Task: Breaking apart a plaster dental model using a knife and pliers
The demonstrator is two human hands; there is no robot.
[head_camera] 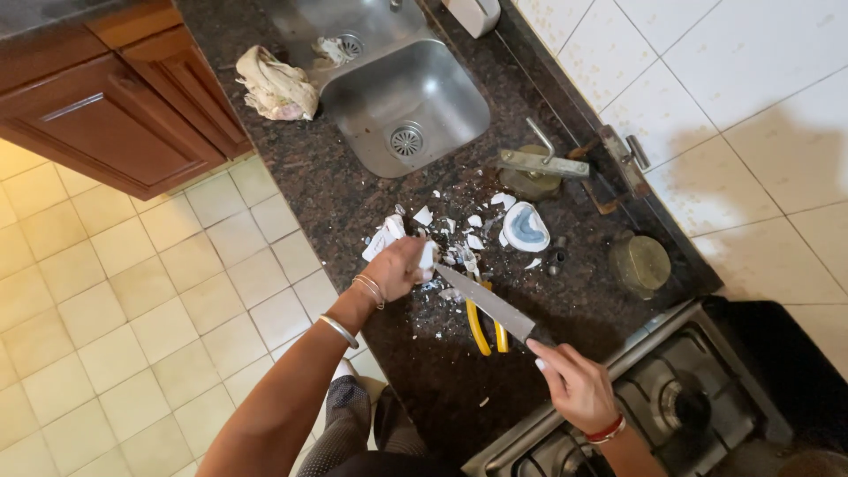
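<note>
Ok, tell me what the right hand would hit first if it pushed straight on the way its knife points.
Probably the left hand: the knife held by the right hand has its tip right at the white piece in those fingers, though depth is unclear.

The left hand (402, 265) closes over a white piece (427, 255), so its shape cannot be told. The knife (490, 305) has its handle buried in the right hand (574, 382), and its blade covers part of the yellow pliers (481, 327). At 12 o'clock the sink (402, 97) is cut by the top edge, as is a white object (475, 12). At 5 o'clock the stove (671, 406) runs off the bottom. The small shards (459, 231) are too small to tell apart.
</note>
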